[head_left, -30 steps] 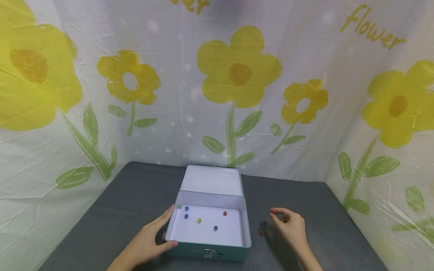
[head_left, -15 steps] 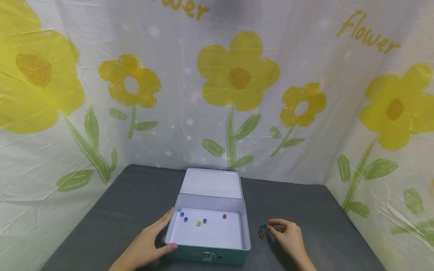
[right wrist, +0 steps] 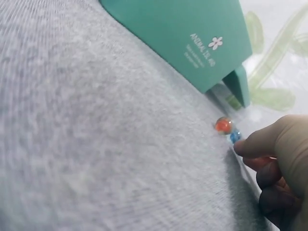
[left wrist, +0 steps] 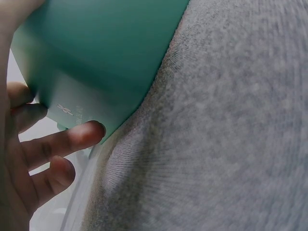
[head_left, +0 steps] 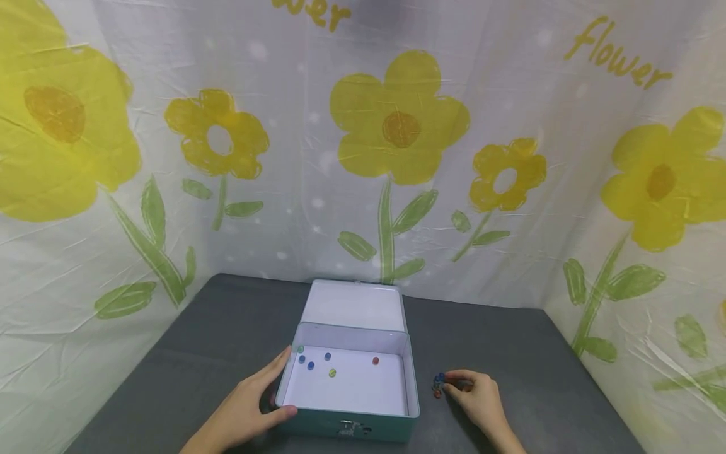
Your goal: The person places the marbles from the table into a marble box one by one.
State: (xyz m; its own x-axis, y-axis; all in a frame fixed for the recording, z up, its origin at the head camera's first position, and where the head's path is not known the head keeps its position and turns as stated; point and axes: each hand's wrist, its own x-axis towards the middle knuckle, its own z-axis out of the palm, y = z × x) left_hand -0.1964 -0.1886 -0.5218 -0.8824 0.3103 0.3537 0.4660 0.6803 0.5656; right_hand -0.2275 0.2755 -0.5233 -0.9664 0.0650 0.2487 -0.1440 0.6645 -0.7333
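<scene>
Touching the near left corner of the teal box [head_left: 317, 425], the left hand [head_left: 244, 397] lies with its fingers spread well apart; its thumb is on the front rim, other fingers go along the left wall, and it is not closed around anything; in the left wrist view, the smallest finger stands away from the wall. The box stands upright on the dark grey table [head_left: 539, 353], with a metal latch [head_left: 350, 425] on its front and the lid [head_left: 358, 304] folded back behind; on its white floor, from left to right, are a pale green marble [head_left: 301, 349] by the left wall, two blue marbles [head_left: 311, 366] near to it, another blue marble [head_left: 327, 357], a yellow-green marble [head_left: 332, 372], and, well apart, a red marble [head_left: 375, 360]. To the right of the box, outside it, a small group of blue [head_left: 441, 376] and orange marbles [head_left: 437, 394] lies on the table; at its right side is the right hand [head_left: 479, 397], its thumb and forefinger brought near together, the tips at a blue marble; whether they already pinch it, one cannot tell; behind all hangs a pale curtain [head_left: 295, 157] with yellow flowers.
</scene>
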